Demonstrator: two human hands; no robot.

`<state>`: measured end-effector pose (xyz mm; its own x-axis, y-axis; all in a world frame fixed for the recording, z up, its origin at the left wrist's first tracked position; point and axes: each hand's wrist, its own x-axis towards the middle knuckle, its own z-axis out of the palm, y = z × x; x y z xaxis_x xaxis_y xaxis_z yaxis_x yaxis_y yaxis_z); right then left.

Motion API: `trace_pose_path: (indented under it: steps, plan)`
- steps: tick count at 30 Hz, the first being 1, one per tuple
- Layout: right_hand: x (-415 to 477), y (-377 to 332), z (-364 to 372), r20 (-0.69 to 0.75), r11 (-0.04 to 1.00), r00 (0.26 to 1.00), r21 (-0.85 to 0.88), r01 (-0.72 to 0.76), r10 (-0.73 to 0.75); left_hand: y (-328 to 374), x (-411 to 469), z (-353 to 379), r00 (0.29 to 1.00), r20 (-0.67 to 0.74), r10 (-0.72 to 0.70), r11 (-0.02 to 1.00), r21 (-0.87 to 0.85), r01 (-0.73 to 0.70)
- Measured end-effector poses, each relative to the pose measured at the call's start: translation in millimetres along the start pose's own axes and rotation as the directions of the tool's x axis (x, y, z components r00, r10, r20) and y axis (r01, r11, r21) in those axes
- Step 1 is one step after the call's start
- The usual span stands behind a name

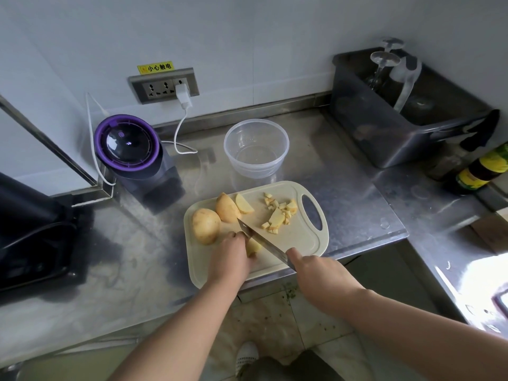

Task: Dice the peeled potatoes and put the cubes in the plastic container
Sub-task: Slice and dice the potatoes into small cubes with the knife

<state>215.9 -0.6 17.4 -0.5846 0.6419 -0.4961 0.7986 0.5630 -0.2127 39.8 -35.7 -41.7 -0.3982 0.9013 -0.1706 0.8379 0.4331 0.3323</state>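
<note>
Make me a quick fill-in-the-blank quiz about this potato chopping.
The right hand grips a ____. The left hand holds a potato piece; ____ whole potato lies nearby. The plastic container is ____. The diced cubes lie on the cutting board by its ____ hole.
Missing: knife, one, empty, handle.

A kitchen: steel counter, cutting board, blender, sauce bottle.
</note>
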Motion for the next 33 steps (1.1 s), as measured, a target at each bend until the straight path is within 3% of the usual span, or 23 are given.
trace_pose_path:
  steps: [14,24,33]
  plan:
    - [6,-4,1,0.112,0.999,0.993,-0.023,0.028,-0.026,-1,4,3,1.0,-0.014,-0.017,1.0,-0.016,0.017]
    - [5,5,5,-0.009,0.999,1.0,0.037,-0.019,0.019,-7,-2,1,1.0,0.0,0.019,0.996,-0.084,-0.019]
    - [-3,-5,10,0.011,1.0,1.0,-0.013,0.017,-0.017,-16,-9,0,1.0,-0.003,-0.015,0.994,-0.105,0.014]
